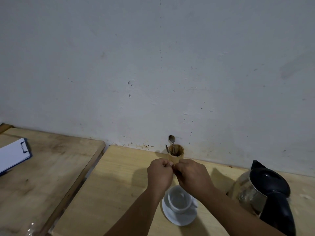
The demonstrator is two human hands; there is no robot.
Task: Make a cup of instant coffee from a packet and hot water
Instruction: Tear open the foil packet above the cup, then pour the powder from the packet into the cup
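Note:
My left hand (159, 174) and my right hand (192, 174) meet above the wooden table (119, 184), fingertips pinched together on a small item between them. Only a pale sliver of it shows (171, 164); it looks like the coffee packet, mostly hidden by the fingers. Just below the hands, an empty white cup (179, 200) stands upright on a white saucer (179, 218). A glass kettle (247, 189) with a black lid and handle stands at the right, near my right forearm.
A bamboo holder (177, 155) with spoons (171, 138) stands against the wall behind my hands. A second wooden table (42, 176) on the left carries a blue clipboard (13, 154) with white paper. A narrow gap separates the tables.

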